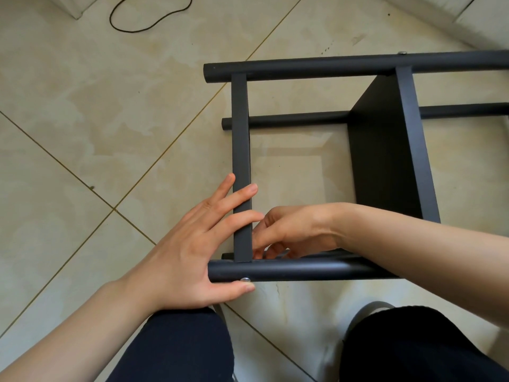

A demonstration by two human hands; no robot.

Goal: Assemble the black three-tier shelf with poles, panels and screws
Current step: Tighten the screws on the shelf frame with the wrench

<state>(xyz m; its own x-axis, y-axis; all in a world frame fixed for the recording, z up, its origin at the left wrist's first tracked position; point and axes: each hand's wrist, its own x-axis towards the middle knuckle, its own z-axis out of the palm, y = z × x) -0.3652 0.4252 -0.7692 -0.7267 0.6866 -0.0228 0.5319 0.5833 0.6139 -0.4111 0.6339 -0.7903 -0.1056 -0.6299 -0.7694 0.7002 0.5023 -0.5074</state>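
Observation:
The black shelf lies on its side on the tiled floor. Its end panel (241, 139) stands on edge between a far pole (330, 66) and a near pole (289, 270). A second panel (385, 150) stands further right, and a lower pole (289, 121) lies near the floor. A silver screw head (244, 279) shows in the near pole. My left hand (198, 244) lies flat with straight fingers across the end panel, thumb under the near pole by the screw. My right hand (292, 232) reaches inside the frame, fingers curled against the panel's inner face; what they hold is hidden.
My knees in dark trousers (179, 348) are at the bottom edge, close to the near pole. A black cable (129, 26) loops on the floor at the top left. A white wall base (429, 15) runs along the top right.

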